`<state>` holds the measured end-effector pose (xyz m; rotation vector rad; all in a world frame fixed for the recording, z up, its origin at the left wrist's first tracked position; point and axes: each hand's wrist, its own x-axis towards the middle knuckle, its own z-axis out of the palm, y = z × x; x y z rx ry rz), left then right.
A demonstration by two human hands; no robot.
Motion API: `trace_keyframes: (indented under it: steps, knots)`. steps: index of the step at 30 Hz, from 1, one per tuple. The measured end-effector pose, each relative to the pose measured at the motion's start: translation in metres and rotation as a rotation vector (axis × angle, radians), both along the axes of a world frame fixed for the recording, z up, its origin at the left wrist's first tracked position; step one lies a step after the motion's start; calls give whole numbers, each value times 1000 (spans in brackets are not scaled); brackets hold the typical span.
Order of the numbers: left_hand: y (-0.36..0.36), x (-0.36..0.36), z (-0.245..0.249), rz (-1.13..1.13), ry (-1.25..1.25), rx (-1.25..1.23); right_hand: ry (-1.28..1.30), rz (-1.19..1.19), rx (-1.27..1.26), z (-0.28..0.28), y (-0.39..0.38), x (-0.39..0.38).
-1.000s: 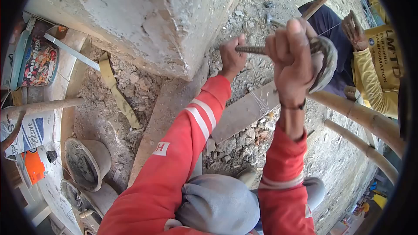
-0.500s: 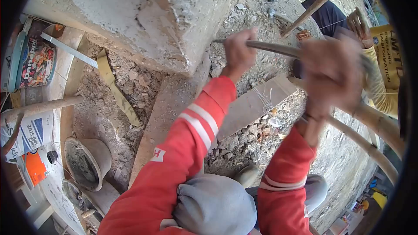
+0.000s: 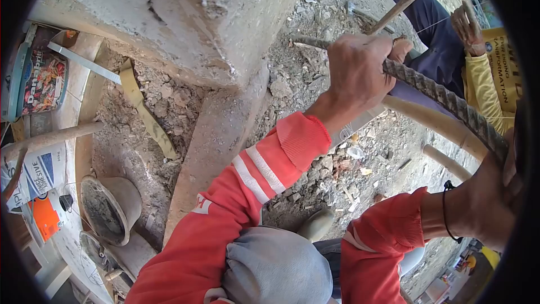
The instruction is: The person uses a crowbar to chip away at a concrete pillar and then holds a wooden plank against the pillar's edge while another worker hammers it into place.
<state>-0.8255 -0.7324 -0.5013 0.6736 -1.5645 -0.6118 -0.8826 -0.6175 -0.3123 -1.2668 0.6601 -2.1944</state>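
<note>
A ribbed steel bar (image 3: 444, 98) runs from the rubble at the foot of a rough concrete block (image 3: 185, 17) back toward the lower right. My left hand (image 3: 355, 73) is wrapped around the bar near its far end. My right hand (image 3: 488, 205), with a black band on the wrist, is closed around the bar's near end at the right edge of the view. Both arms wear red sleeves with white stripes. The bar's tip lies among loose stones beside the block; whether it touches the block is unclear.
Another person in a yellow sleeve (image 3: 484, 87) and dark clothes crouches at the upper right behind bamboo poles (image 3: 433, 121). Two mortar-caked buckets (image 3: 107, 208), an adhesive bag (image 3: 34, 177) and a paint can (image 3: 42, 81) stand at the left. A concrete slab (image 3: 216, 135) and rubble cover the ground.
My right hand has come down from head height to the lower right and now grips the bar's near end. The bar has swung closer to me, and my left hand has moved right with it.
</note>
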Motion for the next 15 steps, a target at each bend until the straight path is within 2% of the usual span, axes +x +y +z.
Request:
trace_keyframes:
  steps: [1, 2, 3, 4, 5, 7, 9, 10, 11, 12, 15]
  knots:
    - [-12, 2, 1, 63, 75, -121, 80, 50, -22, -35, -23, -4]
    - [-27, 5, -20, 29, 207, -36, 161, 99, -46, -73, -47, -8]
    - [-48, 14, -68, 65, 27, 127, 178, 105, -11, -97, -61, 0]
    - [-70, 18, -119, 68, -102, 99, 195, 111, 25, -121, -74, 9]
    - [-66, 15, -127, 105, -83, 75, 148, 67, 111, -129, -85, 21]
    - [-62, 14, -120, 139, -67, 57, 131, 37, 68, -127, -88, 12]
    - [-55, 16, -113, -15, -244, 257, 143, 12, 81, -127, -71, 6]
    - [-42, 12, -105, -4, -235, 269, 187, 7, 84, -118, -61, -1]
    - [-26, 6, -89, -9, -125, 184, 186, 34, 70, -97, -48, -7]
    - [-11, -1, -70, -15, -15, 105, 132, -52, 173, -66, -32, -5]
    - [1, -12, -21, -42, 3, 66, 174, 4, 119, -5, -12, -10]
